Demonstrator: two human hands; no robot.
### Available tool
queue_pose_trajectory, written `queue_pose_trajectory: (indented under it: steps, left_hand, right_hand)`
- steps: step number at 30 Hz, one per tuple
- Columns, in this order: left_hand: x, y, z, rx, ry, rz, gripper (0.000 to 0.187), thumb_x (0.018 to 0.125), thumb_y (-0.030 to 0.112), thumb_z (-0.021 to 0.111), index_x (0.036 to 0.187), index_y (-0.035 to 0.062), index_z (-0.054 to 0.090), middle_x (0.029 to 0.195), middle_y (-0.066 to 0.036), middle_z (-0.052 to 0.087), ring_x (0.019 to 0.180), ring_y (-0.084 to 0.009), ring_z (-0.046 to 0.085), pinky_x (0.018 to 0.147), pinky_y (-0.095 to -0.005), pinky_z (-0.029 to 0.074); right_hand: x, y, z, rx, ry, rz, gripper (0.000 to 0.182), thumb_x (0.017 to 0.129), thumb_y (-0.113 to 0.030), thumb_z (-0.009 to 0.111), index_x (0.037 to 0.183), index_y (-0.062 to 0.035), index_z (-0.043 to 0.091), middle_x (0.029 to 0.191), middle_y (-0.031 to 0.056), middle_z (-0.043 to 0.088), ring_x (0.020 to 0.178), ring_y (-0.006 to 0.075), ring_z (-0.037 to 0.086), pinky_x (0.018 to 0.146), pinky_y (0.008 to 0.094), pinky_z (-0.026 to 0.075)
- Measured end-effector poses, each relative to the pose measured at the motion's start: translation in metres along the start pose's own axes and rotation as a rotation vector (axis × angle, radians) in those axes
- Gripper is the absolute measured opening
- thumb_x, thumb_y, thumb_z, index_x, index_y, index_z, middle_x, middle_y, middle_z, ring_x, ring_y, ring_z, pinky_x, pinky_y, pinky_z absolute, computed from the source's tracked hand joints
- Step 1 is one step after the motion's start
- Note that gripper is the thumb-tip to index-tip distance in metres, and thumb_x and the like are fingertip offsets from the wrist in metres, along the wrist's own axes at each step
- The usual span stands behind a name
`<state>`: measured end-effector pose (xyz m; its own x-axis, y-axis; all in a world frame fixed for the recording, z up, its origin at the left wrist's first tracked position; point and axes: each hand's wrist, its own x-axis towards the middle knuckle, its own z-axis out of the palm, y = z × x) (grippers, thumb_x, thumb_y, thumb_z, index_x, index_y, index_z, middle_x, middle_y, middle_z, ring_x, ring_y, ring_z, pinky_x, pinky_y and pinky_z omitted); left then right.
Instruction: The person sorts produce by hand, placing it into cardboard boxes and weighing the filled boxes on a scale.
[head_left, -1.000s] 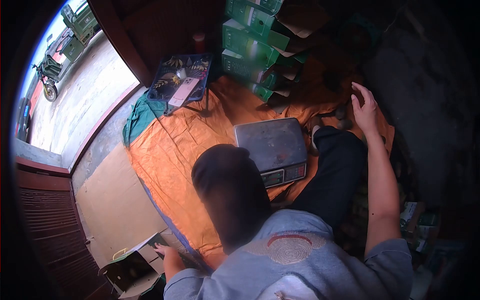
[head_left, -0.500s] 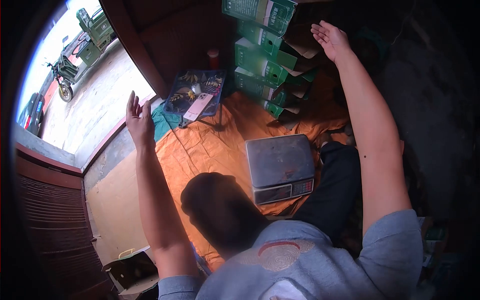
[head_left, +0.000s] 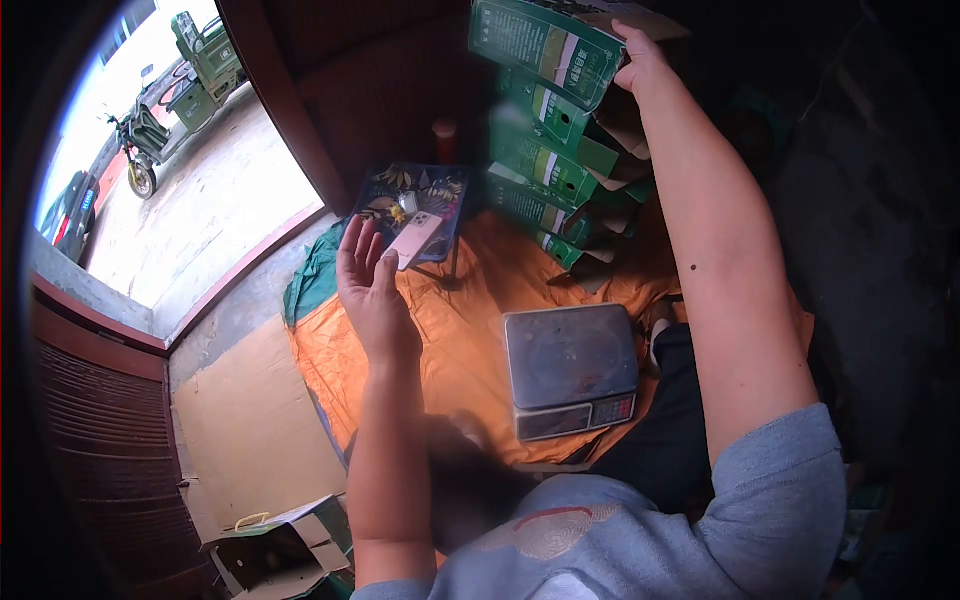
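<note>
My right hand [head_left: 642,62] is at the top of a stack of green cardboard boxes. Its fingers close on the near right edge of the uppermost green box [head_left: 545,50], which has white print on its side. Raised over the orange sheet, my left hand [head_left: 372,275] holds nothing, with its fingers apart and slightly curled. Just beyond that hand, a pink phone [head_left: 418,236] lies on a small low table [head_left: 376,186] with a leaf pattern. A digital scale [head_left: 570,355] rests on the orange sheet between my arms.
Several more green boxes [head_left: 545,155] are stacked below the top one. An open box [head_left: 265,560] stands at the lower left by flat cardboard [head_left: 245,420]. A red container [head_left: 445,140] is behind the low table. Through the doorway, a green three-wheeler [head_left: 190,95] is parked outside.
My right hand has gone from beside the top box to gripping its edge. My left hand has moved right and a little down, nearer the phone. The view has shifted slightly.
</note>
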<state>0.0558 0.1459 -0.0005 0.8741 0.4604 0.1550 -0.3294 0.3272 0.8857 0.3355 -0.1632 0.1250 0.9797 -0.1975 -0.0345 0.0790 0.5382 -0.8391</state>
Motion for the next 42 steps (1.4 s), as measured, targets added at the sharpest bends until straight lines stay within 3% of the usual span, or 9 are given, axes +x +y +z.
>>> queue_pose_trajectory:
  steps: [5, 15, 24, 29, 30, 31, 33, 36, 42]
  left_hand:
    - [0.005, 0.002, 0.008, -0.024, 0.031, 0.024, 0.052, 0.082, -0.002, 0.05, 0.133, 0.0053, 0.04, 0.13, -0.015, 0.044, 0.12, -0.0224, 0.043, 0.099, -0.0326, 0.037]
    - [0.007, 0.016, -0.014, 0.075, 0.225, 0.255, 0.05, 0.082, -0.006, 0.046, 0.13, 0.0049, 0.041, 0.129, -0.013, 0.044, 0.121, -0.023, 0.043, 0.098, -0.0331, 0.036]
    - [0.024, 0.016, -0.061, 0.196, 0.274, 0.323, 0.041, 0.089, 0.007, 0.049, 0.129, 0.0043, 0.043, 0.131, -0.014, 0.044, 0.122, -0.02, 0.042, 0.103, -0.0337, 0.032]
    - [0.025, 0.012, -0.061, 0.182, 0.083, -0.011, 0.043, 0.096, 0.034, 0.038, 0.131, 0.0089, 0.043, 0.13, -0.011, 0.048, 0.121, -0.0244, 0.044, 0.102, -0.037, 0.032]
    - [0.026, 0.013, -0.06, 0.105, 0.054, -0.149, 0.045, 0.096, 0.037, 0.037, 0.131, 0.0099, 0.043, 0.13, -0.012, 0.047, 0.12, -0.0244, 0.044, 0.101, -0.0358, 0.032]
    - [0.027, 0.013, -0.059, 0.026, 0.026, -0.287, 0.048, 0.095, 0.041, 0.037, 0.132, 0.011, 0.043, 0.131, -0.012, 0.046, 0.118, -0.0243, 0.044, 0.099, -0.0345, 0.033]
    - [0.032, 0.002, -0.058, 0.107, -0.073, -0.439, 0.054, 0.093, 0.05, 0.037, 0.131, 0.0128, 0.044, 0.129, -0.012, 0.049, 0.113, -0.0261, 0.048, 0.096, -0.0386, 0.036]
    - [0.03, -0.015, -0.046, 0.413, -0.205, -0.572, 0.061, 0.088, 0.057, 0.043, 0.132, 0.0145, 0.043, 0.127, -0.011, 0.051, 0.111, -0.0237, 0.049, 0.093, -0.0395, 0.038]
    - [0.004, -0.061, -0.027, 0.771, -0.657, -0.578, 0.068, 0.083, 0.04, 0.064, 0.137, 0.0095, 0.035, 0.12, -0.012, 0.055, 0.105, -0.02, 0.054, 0.085, -0.0395, 0.044]
  right_hand:
    - [-0.006, -0.013, 0.001, -0.029, -0.028, -0.064, 0.029, 0.084, -0.007, 0.059, 0.108, 0.0054, 0.049, 0.097, 0.0202, 0.057, 0.084, 0.0319, 0.062, 0.073, 0.0501, 0.054]
    - [-0.183, -0.059, -0.025, -0.572, -0.561, -0.144, 0.025, 0.084, -0.009, 0.06, 0.108, 0.0008, 0.055, 0.1, 0.008, 0.063, 0.089, 0.0129, 0.062, 0.082, 0.0273, 0.05]
    - [-0.282, -0.063, -0.051, -0.975, -0.87, -0.023, 0.038, 0.08, -0.008, 0.062, 0.115, 0.0055, 0.054, 0.099, 0.004, 0.062, 0.09, 0.0074, 0.056, 0.081, 0.0225, 0.045]
    - [-0.306, -0.036, -0.082, -1.239, -0.865, 0.231, 0.033, 0.081, -0.007, 0.06, 0.112, 0.0044, 0.055, 0.09, 0.0065, 0.063, 0.074, 0.0094, 0.057, 0.066, 0.0254, 0.048]
    - [-0.314, -0.034, -0.076, -1.51, -1.024, 0.012, 0.03, 0.079, -0.008, 0.061, 0.107, 0.0017, 0.057, 0.076, 0.0109, 0.063, 0.063, 0.0163, 0.058, 0.059, 0.0286, 0.047]
    - [-0.318, -0.023, -0.086, -1.622, -1.003, 0.05, 0.027, 0.076, -0.01, 0.06, 0.102, -0.003, 0.06, 0.066, 0.0142, 0.06, 0.06, 0.026, 0.059, 0.058, 0.0332, 0.046]
    - [-0.318, 0.008, -0.129, -1.604, -1.152, -0.28, 0.027, 0.076, -0.01, 0.06, 0.102, -0.0082, 0.061, 0.061, 0.0136, 0.058, 0.06, 0.0313, 0.059, 0.059, 0.0383, 0.046]
    - [-0.321, 0.035, -0.179, -1.743, -1.227, -0.339, 0.029, 0.075, -0.01, 0.059, 0.104, -0.0126, 0.06, 0.063, 0.012, 0.059, 0.063, 0.0315, 0.06, 0.059, 0.0411, 0.045]
    - [-0.321, 0.05, -0.256, -1.766, -1.129, -0.189, 0.027, 0.077, -0.011, 0.06, 0.103, -0.0177, 0.062, 0.073, 0.0069, 0.061, 0.079, 0.028, 0.055, 0.079, 0.0397, 0.041]
